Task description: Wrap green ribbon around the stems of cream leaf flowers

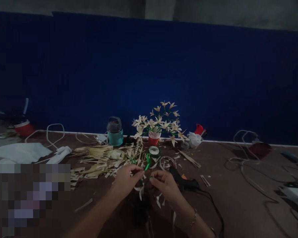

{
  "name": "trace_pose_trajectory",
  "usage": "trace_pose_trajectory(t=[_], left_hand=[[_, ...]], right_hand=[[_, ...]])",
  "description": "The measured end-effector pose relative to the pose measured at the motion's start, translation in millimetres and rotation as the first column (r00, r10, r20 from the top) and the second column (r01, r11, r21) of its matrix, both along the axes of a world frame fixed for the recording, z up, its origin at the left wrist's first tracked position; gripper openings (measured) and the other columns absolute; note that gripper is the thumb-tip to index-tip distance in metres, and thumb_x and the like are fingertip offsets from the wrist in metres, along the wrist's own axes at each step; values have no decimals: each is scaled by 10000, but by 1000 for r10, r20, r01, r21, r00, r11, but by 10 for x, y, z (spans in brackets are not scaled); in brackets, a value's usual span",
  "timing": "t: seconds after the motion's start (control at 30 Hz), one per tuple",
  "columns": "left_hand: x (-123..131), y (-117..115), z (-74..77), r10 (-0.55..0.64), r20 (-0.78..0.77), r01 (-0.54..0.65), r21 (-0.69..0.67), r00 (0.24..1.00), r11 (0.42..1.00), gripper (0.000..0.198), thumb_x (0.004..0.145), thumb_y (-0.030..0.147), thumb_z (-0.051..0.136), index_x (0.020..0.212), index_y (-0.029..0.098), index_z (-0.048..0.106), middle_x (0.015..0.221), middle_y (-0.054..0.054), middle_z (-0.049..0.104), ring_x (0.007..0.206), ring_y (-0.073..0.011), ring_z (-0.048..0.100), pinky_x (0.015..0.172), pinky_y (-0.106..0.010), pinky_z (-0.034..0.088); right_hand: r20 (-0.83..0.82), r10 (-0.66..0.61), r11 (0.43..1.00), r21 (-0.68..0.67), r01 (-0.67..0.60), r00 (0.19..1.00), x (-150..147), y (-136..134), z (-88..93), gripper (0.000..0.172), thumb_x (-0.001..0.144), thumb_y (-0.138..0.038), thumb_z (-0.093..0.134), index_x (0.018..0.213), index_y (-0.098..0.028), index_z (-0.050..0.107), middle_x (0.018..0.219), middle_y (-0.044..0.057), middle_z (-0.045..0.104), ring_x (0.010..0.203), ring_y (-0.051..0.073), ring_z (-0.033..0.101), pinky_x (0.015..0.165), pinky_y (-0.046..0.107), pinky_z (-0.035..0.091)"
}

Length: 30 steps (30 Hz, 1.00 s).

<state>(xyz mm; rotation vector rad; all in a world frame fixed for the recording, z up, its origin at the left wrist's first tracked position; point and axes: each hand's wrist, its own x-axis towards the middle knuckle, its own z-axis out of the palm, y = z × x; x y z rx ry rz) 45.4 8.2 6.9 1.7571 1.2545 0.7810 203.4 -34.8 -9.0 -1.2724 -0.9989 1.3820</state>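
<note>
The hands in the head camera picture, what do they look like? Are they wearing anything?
They're a person's bare hands, with no gloves: a left hand and a right hand. The right wrist has a thin, pale bracelet around it, maybe links or beads; it's too dim to tell. I can't make out any sleeves on the forearms.

I watch from the wearer's head, facing forward and tipped down across the brown tabletop [228, 185]. The left hand [125, 178] at seven o'clock and right hand [167, 186] at five sit close below my lens; at twelve, the blue partition [149, 66] stands farther back, facing me.
</note>
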Motion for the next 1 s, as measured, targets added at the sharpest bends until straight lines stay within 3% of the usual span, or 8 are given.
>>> trace_pose_trajectory(t=[0.1,0.27,0.37,0.47,0.6,0.87,1.0], left_hand=[[-11,-27,-39,-17,93,27,-101,995,995,225,645,355,600,700,150,676,674,-29,659,645,-171,564,602,-245,408],[-18,-102,-106,-165,173,211,-298,971,931,181,576,293,651,606,114,657,499,21,554,476,-102,450,473,-206,326],[-58,-113,-161,-222,150,257,-285,963,924,163,600,267,622,544,114,637,439,38,496,445,-89,397,444,-201,281],[-87,-102,-201,-203,120,222,-175,972,959,146,615,252,607,555,122,638,459,35,505,480,-98,413,471,-202,300],[-63,-89,-207,-144,146,158,-88,979,983,152,637,261,591,568,135,639,510,19,547,532,-114,460,524,-206,342],[-6,-126,-128,18,225,-1,-73,974,997,185,635,284,562,528,142,613,494,18,516,532,-123,442,550,-224,348],[-7,-121,-176,30,266,10,-148,964,989,207,624,314,581,512,140,579,494,26,486,527,-113,416,540,-220,331]], right_hand=[[-2,39,999,27,-38,999,-27,-10,2,341,566,-438,695,603,-149,518,494,-24,550,397,71,462,395,181,344],[57,99,993,51,-102,993,-74,-40,25,280,560,-372,697,584,-145,536,486,-49,505,403,69,459,410,187,361],[105,192,979,47,-198,976,-59,-58,49,245,586,-348,683,609,-143,551,507,-46,522,413,72,478,417,189,373],[119,252,965,46,-259,960,-14,-52,59,252,603,-364,675,657,-139,574,549,-35,554,445,81,518,449,194,394],[174,182,980,43,-192,968,23,-18,46,282,608,-390,662,714,-141,584,569,-17,585,478,108,564,448,196,399],[207,66,988,121,-93,976,-60,2,42,181,612,-312,648,681,-161,577,550,-32,559,471,114,558,462,208,423],[164,95,993,55,-106,982,-60,13,20,253,597,-378,666,698,-164,578,520,-35,548,435,109,534,432,205,399]])
